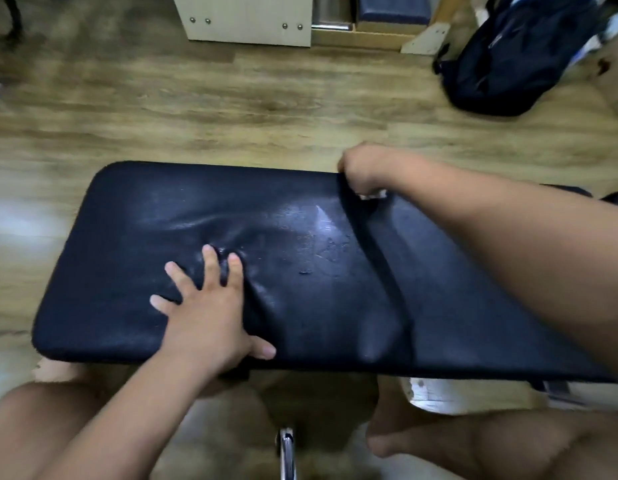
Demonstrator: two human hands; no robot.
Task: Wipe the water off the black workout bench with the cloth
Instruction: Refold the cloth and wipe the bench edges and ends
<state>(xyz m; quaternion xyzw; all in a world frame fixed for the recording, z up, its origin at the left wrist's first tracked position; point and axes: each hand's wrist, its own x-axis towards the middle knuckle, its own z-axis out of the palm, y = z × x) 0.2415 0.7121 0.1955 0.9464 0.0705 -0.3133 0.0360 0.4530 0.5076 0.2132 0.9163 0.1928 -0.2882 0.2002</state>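
A dark wrinkled cloth (276, 299) lies spread along the black padded workout table (456, 323), its long axis left-right. The left hand (203, 313) presses it flat with fingers splayed, and the right hand (363, 171) pinches its far edge. A wet sheen (321, 230) glistens between them.

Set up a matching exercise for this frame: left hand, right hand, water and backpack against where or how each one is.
Things:
1. left hand
2. right hand
3. water
4. backpack

Places or states:
A. on the floor, far right
B. fisted on a pale scrap, likely the cloth, at the far edge of the bench
C. flat, fingers spread, on the bench top
D. glistening mid-bench

Pairs: 1-C; 2-B; 3-D; 4-A
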